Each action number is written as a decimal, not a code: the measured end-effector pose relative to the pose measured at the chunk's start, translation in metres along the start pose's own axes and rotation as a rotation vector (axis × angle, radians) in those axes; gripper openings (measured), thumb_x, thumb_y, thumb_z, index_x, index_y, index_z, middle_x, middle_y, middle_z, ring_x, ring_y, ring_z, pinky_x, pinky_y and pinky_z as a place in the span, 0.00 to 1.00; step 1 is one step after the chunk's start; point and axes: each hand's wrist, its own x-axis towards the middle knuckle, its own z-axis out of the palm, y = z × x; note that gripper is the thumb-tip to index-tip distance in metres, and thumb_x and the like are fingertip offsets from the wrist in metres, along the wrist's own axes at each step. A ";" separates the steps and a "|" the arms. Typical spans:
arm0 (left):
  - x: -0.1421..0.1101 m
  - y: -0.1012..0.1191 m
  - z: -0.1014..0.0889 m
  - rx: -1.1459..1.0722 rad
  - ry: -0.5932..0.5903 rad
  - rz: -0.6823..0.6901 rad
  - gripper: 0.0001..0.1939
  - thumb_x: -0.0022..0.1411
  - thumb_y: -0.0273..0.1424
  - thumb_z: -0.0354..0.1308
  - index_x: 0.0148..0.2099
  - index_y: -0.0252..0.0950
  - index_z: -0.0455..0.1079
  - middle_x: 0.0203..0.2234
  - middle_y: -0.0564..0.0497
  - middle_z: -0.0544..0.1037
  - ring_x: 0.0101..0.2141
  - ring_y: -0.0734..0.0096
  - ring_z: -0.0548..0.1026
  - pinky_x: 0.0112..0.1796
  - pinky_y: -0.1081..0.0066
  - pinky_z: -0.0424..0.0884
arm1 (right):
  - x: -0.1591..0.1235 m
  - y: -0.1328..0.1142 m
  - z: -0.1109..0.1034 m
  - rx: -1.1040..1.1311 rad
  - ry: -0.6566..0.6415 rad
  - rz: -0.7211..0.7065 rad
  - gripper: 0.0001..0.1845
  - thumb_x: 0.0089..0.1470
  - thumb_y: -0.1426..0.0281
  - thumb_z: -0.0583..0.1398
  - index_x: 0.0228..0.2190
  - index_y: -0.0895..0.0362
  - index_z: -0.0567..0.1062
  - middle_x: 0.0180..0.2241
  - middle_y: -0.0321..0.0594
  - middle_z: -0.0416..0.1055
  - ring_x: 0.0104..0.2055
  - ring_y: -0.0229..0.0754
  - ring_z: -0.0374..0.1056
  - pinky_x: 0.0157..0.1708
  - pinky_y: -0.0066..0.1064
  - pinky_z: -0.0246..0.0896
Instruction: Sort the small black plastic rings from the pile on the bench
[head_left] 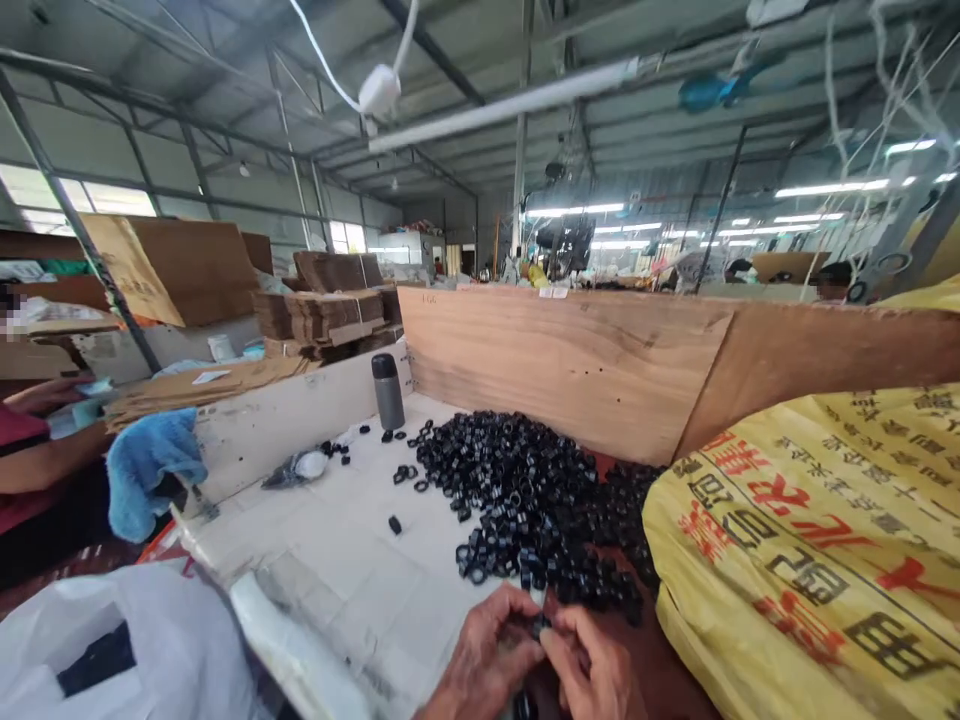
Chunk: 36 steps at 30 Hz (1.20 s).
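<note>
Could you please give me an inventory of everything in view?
Work surface: one, white and reddish brown, centre
Black rings: too many to count, black, heaped on it
Flask: one, dark grey, its back left corner
Wooden partition: one, brown, behind the rings
Printed sack: one, yellow, right
Cloth: one, blue, left
Plastic bag: one, white, bottom left
Flat cardboard: several stacks, brown, back left
Cardboard box: one, brown, far left
Tube lights: several, white, upper right
Fan: one, blue, upper right
Nearest co-worker: one, maroon top, left edge
Left hand: one, bare, bottom centre, pinching a small black piece
Right hand: one, bare, beside it, on the same piece
</note>
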 end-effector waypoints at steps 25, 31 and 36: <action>-0.011 0.009 -0.047 1.067 0.426 0.074 0.20 0.60 0.46 0.60 0.45 0.36 0.68 0.38 0.46 0.73 0.31 0.62 0.75 0.33 0.63 0.73 | 0.013 -0.014 -0.071 -0.555 -0.111 0.285 0.15 0.53 0.58 0.64 0.27 0.57 0.72 0.28 0.43 0.75 0.30 0.45 0.72 0.28 0.30 0.57; 0.024 -0.003 -0.060 1.308 0.380 -0.079 0.39 0.57 0.52 0.60 0.62 0.32 0.57 0.49 0.38 0.69 0.40 0.49 0.78 0.39 0.55 0.74 | 0.015 -0.008 -0.124 -0.877 -0.422 0.448 0.16 0.43 0.63 0.71 0.27 0.60 0.73 0.26 0.47 0.74 0.30 0.50 0.72 0.28 0.32 0.54; 0.035 -0.017 -0.036 1.229 0.199 0.101 0.26 0.63 0.42 0.58 0.59 0.35 0.60 0.48 0.41 0.69 0.41 0.54 0.77 0.42 0.57 0.74 | 0.014 0.014 -0.093 -0.677 -0.490 0.337 0.06 0.54 0.70 0.63 0.27 0.56 0.71 0.24 0.39 0.72 0.28 0.42 0.69 0.28 0.29 0.54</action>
